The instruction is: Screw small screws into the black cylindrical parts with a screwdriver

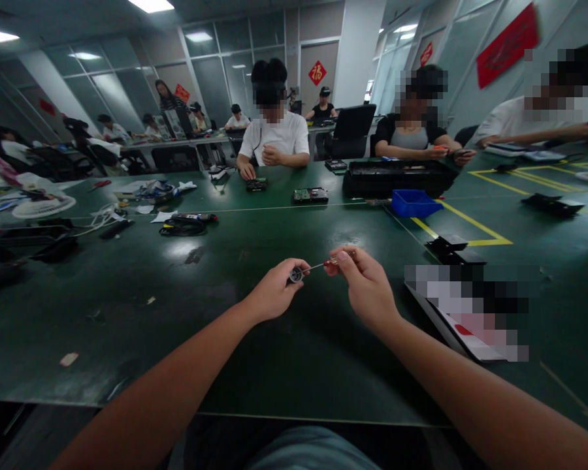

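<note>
Over the green table (215, 352), my left hand (273, 291) is closed around a small round grey part (295, 275) whose open face shows between thumb and fingers. My right hand (365, 281) pinches the handle of a screwdriver (315, 267). Its thin metal shaft points left, and the tip reaches the edge of the round part; whether it sits in a screw is too small to tell. Both hands are held above the tabletop, a short gap apart.
To the right lies a pale flat item (470, 339), partly blurred, near black brackets (453, 251). Farther back are a blue bin (415, 203), a long black housing (399, 179), a circuit board (310, 195) and a coiled black cable (183, 224). Several people sit around the tables.
</note>
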{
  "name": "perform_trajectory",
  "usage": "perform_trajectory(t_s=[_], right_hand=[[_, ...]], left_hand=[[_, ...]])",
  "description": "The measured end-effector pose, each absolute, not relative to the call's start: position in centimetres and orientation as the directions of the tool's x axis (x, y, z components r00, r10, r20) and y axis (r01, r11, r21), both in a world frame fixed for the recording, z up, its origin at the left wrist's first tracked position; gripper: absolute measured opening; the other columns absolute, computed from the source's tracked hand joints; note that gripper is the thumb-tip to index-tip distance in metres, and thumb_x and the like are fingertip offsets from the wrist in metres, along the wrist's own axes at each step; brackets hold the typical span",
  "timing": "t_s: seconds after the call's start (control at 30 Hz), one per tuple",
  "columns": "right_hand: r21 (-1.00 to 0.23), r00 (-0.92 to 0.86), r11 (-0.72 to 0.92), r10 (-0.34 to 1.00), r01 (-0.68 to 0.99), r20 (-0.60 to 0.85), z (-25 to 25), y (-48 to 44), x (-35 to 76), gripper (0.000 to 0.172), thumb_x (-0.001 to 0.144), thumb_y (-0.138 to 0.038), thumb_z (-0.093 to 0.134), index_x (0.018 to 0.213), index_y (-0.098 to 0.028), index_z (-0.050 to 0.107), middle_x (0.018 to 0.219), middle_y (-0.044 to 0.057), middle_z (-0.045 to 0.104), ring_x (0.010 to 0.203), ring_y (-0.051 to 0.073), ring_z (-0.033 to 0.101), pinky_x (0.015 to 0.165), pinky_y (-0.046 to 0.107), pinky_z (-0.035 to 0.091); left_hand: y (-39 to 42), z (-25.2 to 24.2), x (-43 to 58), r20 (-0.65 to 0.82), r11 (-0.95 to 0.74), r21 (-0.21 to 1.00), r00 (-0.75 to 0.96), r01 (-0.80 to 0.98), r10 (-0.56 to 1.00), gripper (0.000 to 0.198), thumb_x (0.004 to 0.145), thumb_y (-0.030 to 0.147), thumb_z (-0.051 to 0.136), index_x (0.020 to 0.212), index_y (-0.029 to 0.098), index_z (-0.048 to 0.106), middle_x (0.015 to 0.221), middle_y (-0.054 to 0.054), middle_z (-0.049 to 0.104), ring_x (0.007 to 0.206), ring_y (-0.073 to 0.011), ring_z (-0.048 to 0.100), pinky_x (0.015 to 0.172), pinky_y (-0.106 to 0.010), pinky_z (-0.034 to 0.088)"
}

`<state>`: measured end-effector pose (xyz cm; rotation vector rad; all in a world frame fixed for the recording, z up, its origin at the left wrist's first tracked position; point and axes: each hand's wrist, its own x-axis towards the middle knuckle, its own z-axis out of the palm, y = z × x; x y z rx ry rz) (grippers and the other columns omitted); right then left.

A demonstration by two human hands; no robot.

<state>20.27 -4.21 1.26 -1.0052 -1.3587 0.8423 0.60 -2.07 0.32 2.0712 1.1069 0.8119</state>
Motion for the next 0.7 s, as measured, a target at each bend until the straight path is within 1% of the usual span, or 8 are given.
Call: perform_trajectory(t_s=[0.07,0.13,0.2,0.3,0.4,0.57,0.7], right_hand=[[-0.949,0.109,0.314,0.944,-0.008,0.312,0.9,-3.7,20.2,0.031,0.094,-0.050,0.057,0.095,-0.021,0.065,0.083,0.004,0.068,0.076,0.019,0.066,0.077,0.037,0.055],[-0.963,0.138,0.239,0.966,-0.129,0.221,0.6,-3.1,20.3,0.032,0.092,-0.053,0.059,0.093,-0.021,0.064,0.084,0.004,0.068,0.076,0.019,0.067,0.075,0.038,0.058],[-0.957,0.133,0.168,0.981,-0.236,0.139,0.4,-2.7,20.5,0.030,0.090,-0.052,0.061,0.088,-0.021,0.063,0.077,0.003,0.065,0.070,0.019,0.064,0.073,0.039,0.059],[-0.944,0.189,0.157,0.976,-0.289,0.105,0.3,-2.4,20.6,0.027,0.088,-0.049,0.064,0.084,-0.022,0.061,0.074,0.001,0.062,0.065,0.016,0.060,0.072,0.038,0.059],[-0.950,0.245,0.221,0.955,-0.223,0.164,0.3,-2.6,20.5,0.027,0.090,-0.049,0.061,0.088,-0.022,0.061,0.079,0.001,0.064,0.069,0.016,0.062,0.073,0.036,0.058],[-0.960,0.254,0.280,0.929,-0.004,0.270,0.4,-3.0,20.4,0.029,0.094,-0.049,0.056,0.093,-0.021,0.061,0.083,0.002,0.067,0.073,0.017,0.064,0.074,0.037,0.055],[-0.938,0.258,0.326,0.903,0.113,0.345,1.1,-3.6,20.4,0.027,0.097,-0.047,0.052,0.093,-0.022,0.061,0.082,0.003,0.067,0.074,0.018,0.064,0.073,0.037,0.053]], left_hand=[[-2.1,0.6,0.5,0.216,-0.455,0.750,0.473,0.479,0.854,0.029,0.090,0.011,0.058,0.117,0.020,0.059,0.115,-0.007,0.064,0.107,-0.0218,0.059,0.097,-0.039,0.046],[-2.0,0.8,0.4,0.225,-0.476,0.735,0.488,0.484,0.844,0.028,0.091,0.012,0.056,0.117,0.020,0.059,0.114,-0.007,0.064,0.107,-0.0220,0.059,0.095,-0.039,0.046],[-1.8,0.9,0.3,0.239,-0.482,0.728,0.479,0.487,0.845,0.027,0.092,0.013,0.055,0.117,0.020,0.058,0.116,-0.008,0.063,0.107,-0.0219,0.059,0.096,-0.039,0.046],[-1.6,0.9,0.2,0.244,-0.459,0.735,0.437,0.499,0.866,0.027,0.090,0.010,0.056,0.116,0.019,0.057,0.116,-0.008,0.063,0.108,-0.0220,0.059,0.099,-0.040,0.046],[-1.5,0.9,0.2,0.223,-0.436,0.736,0.423,0.518,0.878,0.028,0.089,0.010,0.057,0.116,0.019,0.057,0.117,-0.008,0.063,0.108,-0.0223,0.059,0.100,-0.040,0.046],[-1.6,0.6,0.4,0.192,-0.442,0.710,0.453,0.548,0.870,0.023,0.093,0.015,0.055,0.115,0.019,0.058,0.115,-0.008,0.063,0.104,-0.0220,0.058,0.093,-0.038,0.047],[-1.6,0.1,0.4,0.186,-0.449,0.696,0.464,0.561,0.866,0.023,0.094,0.018,0.054,0.117,0.020,0.059,0.116,-0.008,0.062,0.106,-0.0229,0.058,0.093,-0.039,0.047]])
